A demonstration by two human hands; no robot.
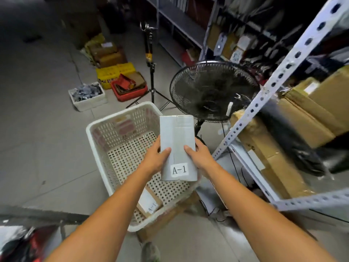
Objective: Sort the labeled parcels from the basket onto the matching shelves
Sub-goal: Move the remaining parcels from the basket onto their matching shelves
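Observation:
A white box parcel (pixel 177 133) with an "A-1" label is held above the white perforated basket (pixel 98 137). My left hand (pixel 156 157) grips its left edge with the thumb on top. My right hand (pixel 200 156) grips its right edge in the same way. Inside the basket, near its front corner, lies a brown parcel (pixel 150 203) with a white label that starts with "A-". A white metal shelf rack (pixel 268 87) stands to the right, holding cardboard boxes (pixel 311 110).
A black standing fan (pixel 213 91) is just behind the basket, with a tripod stand (pixel 151 76) beside it. Yellow, red and white crates (pixel 120 80) sit on the floor at the back. A shoe (pixel 151 251) shows at the bottom edge.

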